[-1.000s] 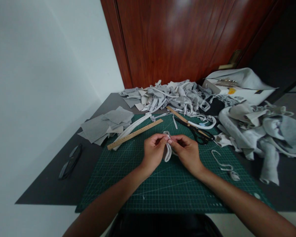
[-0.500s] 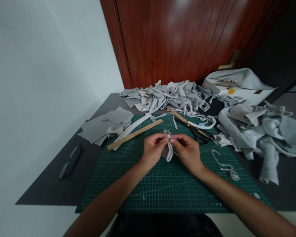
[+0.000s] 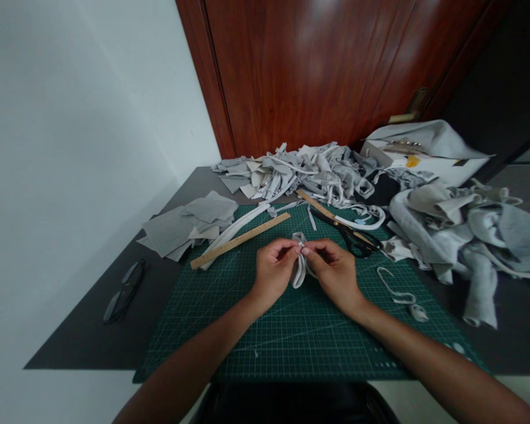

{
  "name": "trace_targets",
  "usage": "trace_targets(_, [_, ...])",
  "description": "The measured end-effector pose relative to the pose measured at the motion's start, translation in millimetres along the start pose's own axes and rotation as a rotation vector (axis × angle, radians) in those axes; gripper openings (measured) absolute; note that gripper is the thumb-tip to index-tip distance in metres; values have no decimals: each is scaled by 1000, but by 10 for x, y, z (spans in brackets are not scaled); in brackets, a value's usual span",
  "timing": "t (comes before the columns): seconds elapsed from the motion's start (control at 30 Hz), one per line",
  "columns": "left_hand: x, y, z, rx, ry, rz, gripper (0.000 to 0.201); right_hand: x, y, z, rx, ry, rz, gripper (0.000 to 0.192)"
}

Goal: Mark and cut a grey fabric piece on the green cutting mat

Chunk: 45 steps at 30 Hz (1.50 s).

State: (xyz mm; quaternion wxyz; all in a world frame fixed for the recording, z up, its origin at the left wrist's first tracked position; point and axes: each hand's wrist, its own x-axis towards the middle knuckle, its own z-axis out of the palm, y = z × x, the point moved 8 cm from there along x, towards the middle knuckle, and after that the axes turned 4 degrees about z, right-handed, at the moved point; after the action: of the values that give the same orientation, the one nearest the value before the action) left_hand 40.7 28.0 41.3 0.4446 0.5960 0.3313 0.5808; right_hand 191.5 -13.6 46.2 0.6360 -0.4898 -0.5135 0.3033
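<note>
Between my two hands is a small grey-white fabric strip (image 3: pixel 298 277), bunched at the fingertips with a loop hanging below. My left hand (image 3: pixel 274 268) pinches it from the left with thumb and forefinger. From the right, my right hand (image 3: pixel 335 272) pinches the same spot, thumbs nearly touching. Part of the fabric pokes up above the fingers; what lies inside the pinch is hidden. Both hands are over the green cutting mat (image 3: pixel 282 347). Beyond my right hand lie black-handled scissors (image 3: pixel 357 241), and beyond my left hand a wooden ruler (image 3: pixel 241 241).
Flat grey fabric pieces (image 3: pixel 189 224) and eyeglasses (image 3: pixel 123 292) lie at left. A scrap heap (image 3: pixel 309 168) runs along the back. At right are a white box (image 3: pixel 446 168), rolled fabric (image 3: pixel 441 235), a curled strip (image 3: pixel 395 291) and a small fabric bundle (image 3: pixel 418 312). A second ruler (image 3: pixel 315 203) lies under the scissors.
The hanging loop has shifted slightly left, and more fabric shows by my right fingers. Both hands keep their pinch in nearly the same place.
</note>
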Motion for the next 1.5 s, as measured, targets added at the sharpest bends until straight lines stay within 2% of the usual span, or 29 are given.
trace_targets(0.27, [35,50,-24,12,-22,79,11,34,21,18,27,-21,10,10])
trace_targets(0.5, [49,-10,-5,-65,-74,42,11,73,115,47,138,-32,96,18])
trace_targets(0.7, [62,-31,2,-63,-85,58,13,65,141,47,133,-35,90,22])
trace_targets(1.13, [-4,115,24,83,-46,135,13,19,132,18,99,16,90,20])
trace_targets(1.5, [-18,175,21,108,-31,179,9,10,131,8,56,-3,49,14])
